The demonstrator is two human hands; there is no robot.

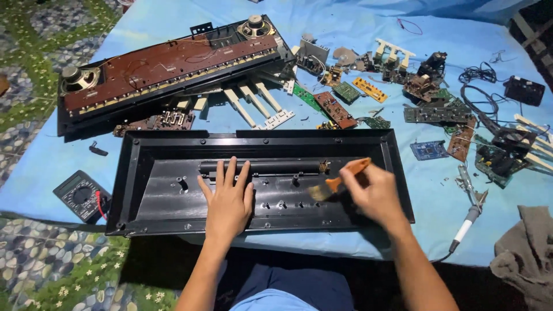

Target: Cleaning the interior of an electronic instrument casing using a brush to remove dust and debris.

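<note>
1. The left hand [228,198] lies flat and spread, fingers wide, palm down on the smooth floor of a long black plastic case shell [144,173]; it holds nothing.
2. Its fingertips touch a black cylindrical tube [276,167] that runs lengthwise inside the shell.
3. The right hand [374,193] is closed around the orange handle of a small paintbrush [340,177], whose pale bristles point left and down onto the shell's floor, near the tube's right end.
4. The shell rests on a bench covered in light blue cloth [357,29], directly in front of the person.
5. Behind it lies a keyboard chassis [173,69] with a long reddish-brown board, round speakers at both ends and loose white keys beside it.
6. Green and brown circuit boards [334,109] are scattered to the right, with black cables.
7. A dark multimeter [80,196] sits left of the shell; a soldering iron [469,210] and a crumpled grey rag [524,253] lie to the right.
</note>
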